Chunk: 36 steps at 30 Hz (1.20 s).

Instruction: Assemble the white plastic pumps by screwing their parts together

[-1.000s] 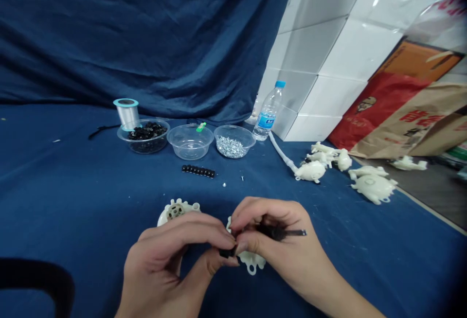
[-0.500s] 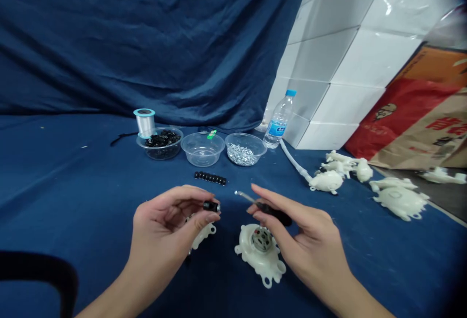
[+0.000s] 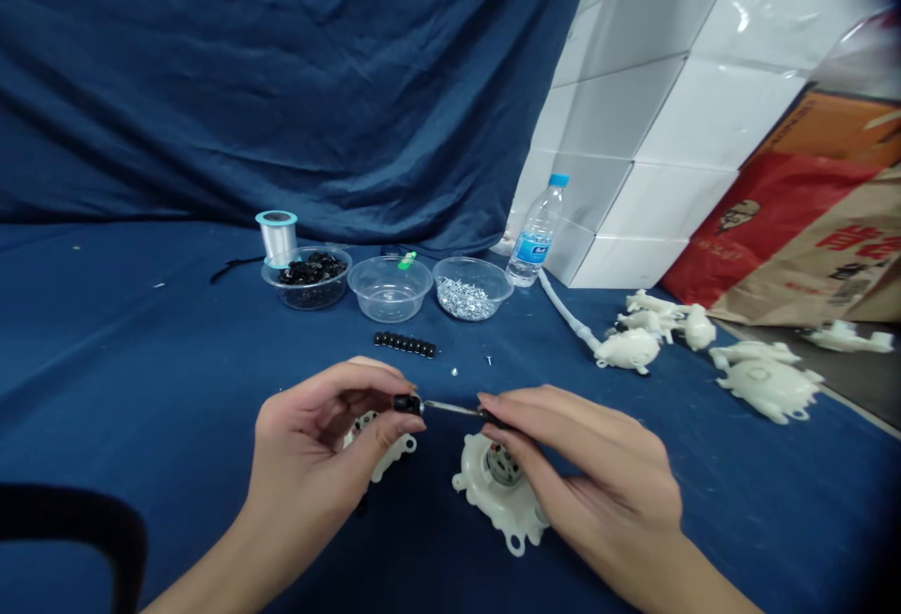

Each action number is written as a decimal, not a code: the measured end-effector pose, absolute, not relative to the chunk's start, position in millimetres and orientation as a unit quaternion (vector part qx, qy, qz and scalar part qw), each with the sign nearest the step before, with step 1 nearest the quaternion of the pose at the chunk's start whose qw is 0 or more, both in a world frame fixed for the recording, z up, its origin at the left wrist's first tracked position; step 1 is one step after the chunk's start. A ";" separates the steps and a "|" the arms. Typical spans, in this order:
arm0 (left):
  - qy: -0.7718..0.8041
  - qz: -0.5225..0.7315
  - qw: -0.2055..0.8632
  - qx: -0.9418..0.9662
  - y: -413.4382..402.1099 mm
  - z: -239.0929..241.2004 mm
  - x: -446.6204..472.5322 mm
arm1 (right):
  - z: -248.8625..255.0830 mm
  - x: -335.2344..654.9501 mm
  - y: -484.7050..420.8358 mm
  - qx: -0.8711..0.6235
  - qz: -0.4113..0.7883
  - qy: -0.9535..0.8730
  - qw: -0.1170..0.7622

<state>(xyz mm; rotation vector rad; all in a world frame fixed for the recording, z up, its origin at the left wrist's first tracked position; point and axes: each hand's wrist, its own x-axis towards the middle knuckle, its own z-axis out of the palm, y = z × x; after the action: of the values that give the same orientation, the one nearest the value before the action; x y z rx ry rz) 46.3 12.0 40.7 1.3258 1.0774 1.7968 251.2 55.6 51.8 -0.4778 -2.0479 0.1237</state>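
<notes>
Between the thumb and fingers of my left hand [image 3: 334, 440] is a small black cylindrical part [image 3: 406, 404] with a silvery end facing right. My right hand [image 3: 584, 464] grips a screwdriver [image 3: 454, 408] by its dark handle, and the shaft points left with its tip at the silvery end. Below my right hand lies a cream plastic housing [image 3: 493, 497] with a round metal motor [image 3: 502, 466] set in it. A second cream housing [image 3: 394, 454] is partly hidden behind my left hand. Two small screws [image 3: 489, 360] lie on the blue cloth beyond the hands.
A row of black pieces [image 3: 404, 345] lies ahead. Behind it stand bowls of black parts [image 3: 310, 295] and screws [image 3: 465, 299], a clear bowl [image 3: 391, 314], a spool [image 3: 280, 243] and a water bottle [image 3: 533, 243]. More cream parts [image 3: 767, 389] lie right, before white boxes [image 3: 648, 201].
The screwdriver has swung down and left, so its tip now meets the black part's silvery end. My right hand has turned with it. My left hand stays nearly still.
</notes>
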 end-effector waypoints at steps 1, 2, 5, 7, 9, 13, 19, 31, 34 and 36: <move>0.411 0.683 0.324 0.509 12.2 40.0 45.7 | 51.9 251.3 55.5 -0.196 0.048 -0.846 0.494; 0.412 0.682 0.322 0.511 12.4 39.4 45.2 | 52.0 251.4 55.5 -0.196 0.046 -0.846 0.493; 0.415 0.679 0.321 0.514 13.1 37.8 44.2 | 51.9 251.7 55.2 -0.195 0.042 -0.850 0.488; 0.418 0.676 0.321 0.515 13.9 37.0 43.6 | 51.3 251.9 55.0 -0.196 0.039 -0.852 0.484; 0.416 0.669 0.322 0.525 14.8 35.9 42.6 | 50.6 252.0 55.0 -0.195 0.037 -0.852 0.484; 0.410 0.665 0.320 0.536 15.1 33.3 40.5 | 50.5 251.3 56.2 -0.195 0.039 -0.850 0.488; 0.415 0.665 0.316 0.534 15.6 33.8 41.1 | 52.3 251.2 57.0 -0.197 0.032 -0.852 0.485; 0.425 0.645 0.300 0.560 13.4 33.9 40.9 | 51.1 256.5 56.2 -0.209 0.032 -0.862 0.462; 0.428 0.641 0.287 0.568 13.6 35.0 41.7 | 52.2 258.6 55.6 -0.208 0.017 -0.870 0.447; 0.430 0.643 0.277 0.570 13.6 35.0 42.8 | 52.9 258.7 55.0 -0.204 0.010 -0.875 0.439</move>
<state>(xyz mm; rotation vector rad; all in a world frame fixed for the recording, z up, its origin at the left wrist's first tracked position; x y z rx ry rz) 42.8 13.6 35.0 1.5302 1.1539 1.7265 258.7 55.0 52.9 -0.5060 -2.1740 0.0251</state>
